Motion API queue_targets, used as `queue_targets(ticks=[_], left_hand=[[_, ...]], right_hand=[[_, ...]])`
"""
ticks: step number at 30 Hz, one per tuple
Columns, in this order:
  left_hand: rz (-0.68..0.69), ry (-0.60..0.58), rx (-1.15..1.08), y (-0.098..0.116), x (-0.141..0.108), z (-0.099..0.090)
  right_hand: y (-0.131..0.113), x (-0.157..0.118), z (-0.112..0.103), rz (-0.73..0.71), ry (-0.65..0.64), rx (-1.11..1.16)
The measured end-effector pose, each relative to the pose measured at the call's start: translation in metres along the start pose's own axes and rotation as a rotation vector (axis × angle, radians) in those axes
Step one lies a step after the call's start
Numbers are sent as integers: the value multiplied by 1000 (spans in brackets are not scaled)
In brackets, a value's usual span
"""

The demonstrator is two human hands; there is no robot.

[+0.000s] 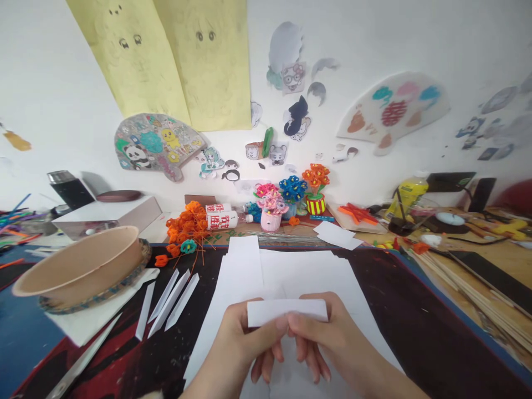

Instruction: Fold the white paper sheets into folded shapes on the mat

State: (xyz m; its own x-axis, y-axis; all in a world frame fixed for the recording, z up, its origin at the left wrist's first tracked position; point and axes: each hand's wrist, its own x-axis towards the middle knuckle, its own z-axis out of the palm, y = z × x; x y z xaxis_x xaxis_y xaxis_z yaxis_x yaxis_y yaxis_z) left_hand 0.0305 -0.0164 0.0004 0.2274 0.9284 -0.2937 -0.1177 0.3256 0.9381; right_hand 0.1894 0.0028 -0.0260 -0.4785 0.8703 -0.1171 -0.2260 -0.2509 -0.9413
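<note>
Both hands hold one folded strip of white paper [286, 312] level above the white sheets [307, 271] on the table. My left hand [251, 338] grips its left part, thumb on the near face near the middle. My right hand [326, 335] pinches the right part the same way, the two thumb tips almost meeting. The other fingers curl below and behind, partly hidden. To the left lie several folded white paper strips [173, 302] on the dark mat [386, 293]. A narrow loose piece of white paper [244, 257] rests on the sheets' far left part.
Scissors [78, 366] lie at the front left, near a tan bowl [83, 260]. Orange pipe-cleaner flowers [191, 221], small flower pots [271, 219] and plastic bottles [226, 220] stand or lie along the back. Wooden sticks [465, 282] and a black phone-like slab [494, 277] are at right.
</note>
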Motion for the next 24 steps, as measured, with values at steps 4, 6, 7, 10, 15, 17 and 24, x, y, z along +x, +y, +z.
queue_targets(ticks=[4, 6, 7, 10, 15, 17, 24], left_hand=[[16, 53, 14, 2, -2, 1], [25, 83, 37, 4, -4, 1], [31, 98, 53, 5, -5, 2], [73, 143, 77, 9, -7, 1], [143, 236, 21, 14, -3, -6], [160, 248, 4, 13, -1, -7], [153, 210, -20, 3, 0, -1]], right_hand=[[1, 0, 1, 5, -9, -20], [1, -2, 2, 2, 5, -53], [0, -3, 3, 1, 14, -65], [-1, -6, 3, -12, 66, -58], [-2, -4, 1, -60, 151, -65], [-1, -3, 1, -70, 150, -69], [3, 0, 10, -112, 203, 74]])
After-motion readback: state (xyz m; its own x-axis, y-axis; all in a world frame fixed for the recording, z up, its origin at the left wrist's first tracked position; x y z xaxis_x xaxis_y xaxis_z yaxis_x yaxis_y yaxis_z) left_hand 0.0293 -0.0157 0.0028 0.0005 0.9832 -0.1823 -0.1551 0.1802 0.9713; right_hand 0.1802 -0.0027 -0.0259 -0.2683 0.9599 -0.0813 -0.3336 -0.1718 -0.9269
